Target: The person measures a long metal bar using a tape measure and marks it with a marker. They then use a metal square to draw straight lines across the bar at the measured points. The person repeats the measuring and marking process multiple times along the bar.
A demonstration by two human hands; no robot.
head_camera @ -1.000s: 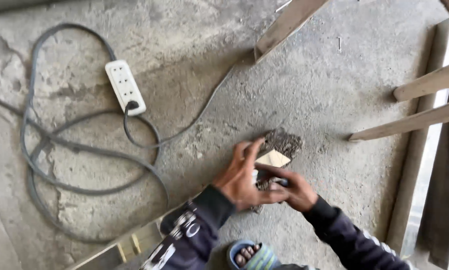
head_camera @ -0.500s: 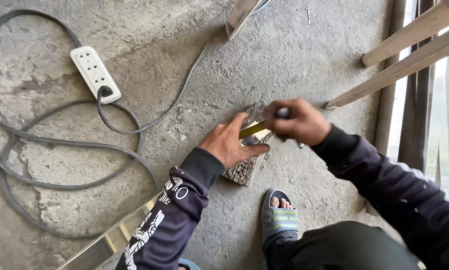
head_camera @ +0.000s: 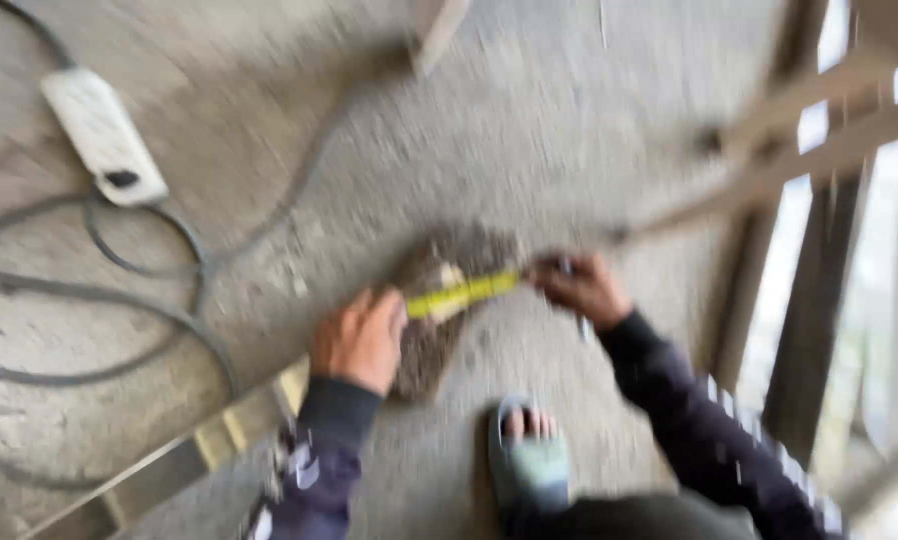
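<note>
A white power strip (head_camera: 104, 135) lies at far left on the concrete floor (head_camera: 589, 110), grey cables (head_camera: 119, 300) looping from it. Lower middle, the left hand (head_camera: 361, 340) presses flat on a rough, dark speckled slab (head_camera: 439, 315) lying on the floor, pinning one end of a yellow tape measure (head_camera: 461, 294) that runs across it. The right hand (head_camera: 581, 288) is closed on the other end; blur hides the fingers. A sandalled foot (head_camera: 529, 455) sits below. Compared with half a second ago, the tape is drawn out longer and the hands are farther apart.
</note>
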